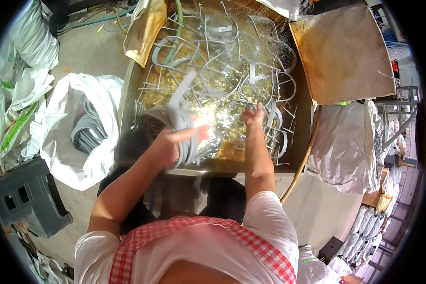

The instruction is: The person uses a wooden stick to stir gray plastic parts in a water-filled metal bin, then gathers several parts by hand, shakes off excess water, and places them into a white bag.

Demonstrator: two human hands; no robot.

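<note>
At the near left of a metal tank (304,142) of water, my left hand (172,143) is closed around several curved grey plastic strips (187,152). One broad bent strip (179,100) stands up out of that bunch, slightly blurred. My right hand (254,116) is over the water at the centre right, fingers apart, with nothing visible in it. Just beyond it, curved grey plastic parts with thin attached rods (252,78) lie tangled in the water. Glare hides some of what lies between my hands.
Left of the tank, an open white sack (57,137) holds stacked grey curved strips (89,130). A green hose (179,21) enters at the far side. Stained sheets (343,54) flank the tank. A dark plastic stool (31,196) and a bamboo-like pole (307,149) stand nearby.
</note>
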